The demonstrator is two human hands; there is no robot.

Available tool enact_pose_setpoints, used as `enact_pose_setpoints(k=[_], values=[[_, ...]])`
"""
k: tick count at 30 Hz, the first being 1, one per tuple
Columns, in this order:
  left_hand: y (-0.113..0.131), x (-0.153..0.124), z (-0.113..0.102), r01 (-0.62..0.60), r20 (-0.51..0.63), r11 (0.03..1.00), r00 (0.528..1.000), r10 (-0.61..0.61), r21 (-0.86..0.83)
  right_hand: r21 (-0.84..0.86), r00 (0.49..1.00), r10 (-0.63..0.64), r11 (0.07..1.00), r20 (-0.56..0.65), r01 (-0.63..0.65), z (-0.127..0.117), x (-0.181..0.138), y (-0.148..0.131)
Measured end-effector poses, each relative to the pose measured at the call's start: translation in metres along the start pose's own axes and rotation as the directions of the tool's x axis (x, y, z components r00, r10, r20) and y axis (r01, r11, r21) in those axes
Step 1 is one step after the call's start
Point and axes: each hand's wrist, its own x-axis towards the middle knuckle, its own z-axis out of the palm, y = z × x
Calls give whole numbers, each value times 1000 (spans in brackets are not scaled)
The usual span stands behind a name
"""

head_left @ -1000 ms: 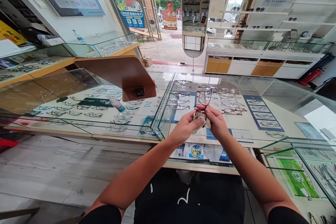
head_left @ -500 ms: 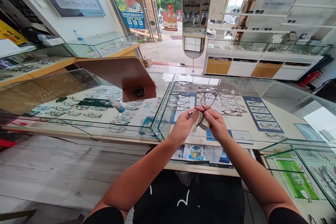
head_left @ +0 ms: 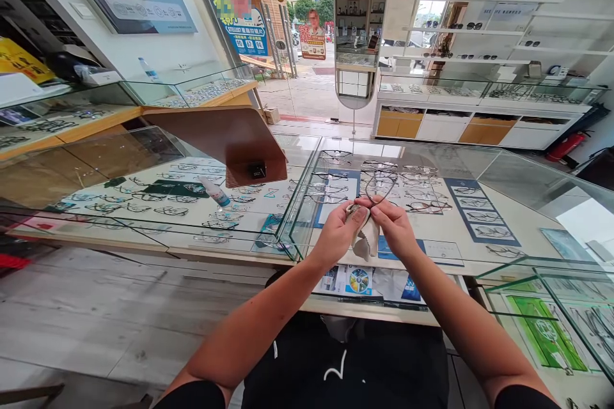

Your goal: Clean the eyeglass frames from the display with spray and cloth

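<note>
My left hand is closed, pinching a pale cleaning cloth that hangs below the fingers. My right hand grips a pair of thin dark-framed eyeglasses, whose curved part rises above the fingertips. Both hands meet close together over the glass display counter, and the cloth touches the eyeglasses between them. Fingers and cloth cover much of the frame, so its lenses cannot be made out.
Under the counter glass lie rows of eyeglasses and a blue display card. A small bottle and a brown panel are to the left. An oval mirror stands beyond. A green packet sits at the lower right.
The cloth, bunched between the fingers before, now hangs lower and more spread from my left hand. Both hands stay in nearly the same place.
</note>
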Motion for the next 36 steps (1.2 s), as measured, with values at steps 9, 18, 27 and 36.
enact_pose_setpoints(k=[9, 18, 27, 36], values=[[6, 1, -12, 30, 75, 1000, 997, -30, 2, -16, 1000, -11, 1000, -24, 10, -4, 4, 0], [-4, 4, -11, -21, -19, 999, 1000, 22, 49, -56, 999, -31, 998, 12, 31, 1, 4, 1], [6, 2, -21, 19, 87, 994, 996, -28, 108, 30, 1000, 27, 999, -7, -27, -3, 5, 11], [-8, 7, -15, -59, -18, 989, 998, 62, 138, -10, 1000, -1, 1000, -18, 1, 1, 4, 5]])
